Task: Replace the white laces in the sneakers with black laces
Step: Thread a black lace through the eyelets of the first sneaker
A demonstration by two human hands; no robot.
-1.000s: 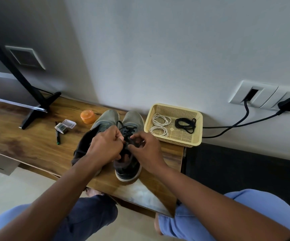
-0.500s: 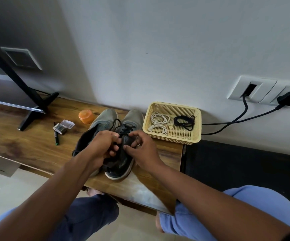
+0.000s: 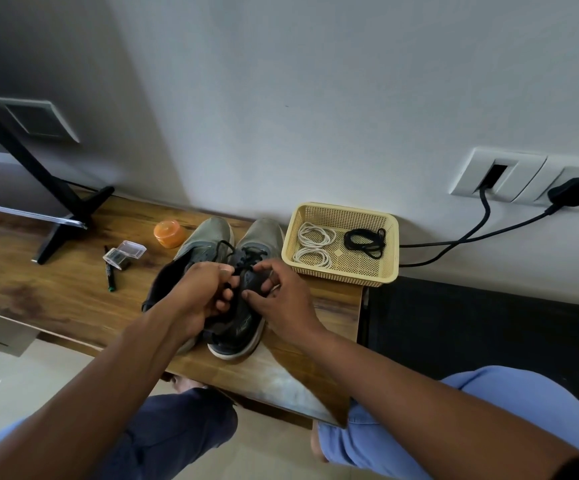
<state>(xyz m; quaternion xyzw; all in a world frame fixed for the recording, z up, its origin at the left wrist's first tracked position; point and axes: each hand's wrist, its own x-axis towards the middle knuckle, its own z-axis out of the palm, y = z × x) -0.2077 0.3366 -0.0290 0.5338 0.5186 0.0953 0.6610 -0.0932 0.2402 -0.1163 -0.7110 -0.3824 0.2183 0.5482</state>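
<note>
Two grey sneakers stand side by side on the wooden shelf (image 3: 56,289), toes to the wall. The right sneaker (image 3: 246,306) carries a black lace (image 3: 250,254) through its eyelets; the left sneaker (image 3: 201,244) lies partly under my arm. My left hand (image 3: 201,296) pinches a black lace end over the right sneaker's tongue. My right hand (image 3: 281,299) hovers at that sneaker's right side with thumb and fingers curled near the lace. A cream basket (image 3: 392,244) beside the shoes holds two white lace coils (image 3: 316,235) and one black lace coil (image 3: 366,242).
An orange lidded tub (image 3: 169,233), a small clear plastic box (image 3: 123,254) and a dark marker (image 3: 110,277) lie left of the shoes. A black stand foot (image 3: 69,220) sits at the far left. Black cables (image 3: 471,237) run from the wall sockets. My knees are below the shelf's front edge.
Both hands have slid slightly toward me along the right sneaker. My right hand has loosened its pinch and spread a little; the left keeps hold of the lace.
</note>
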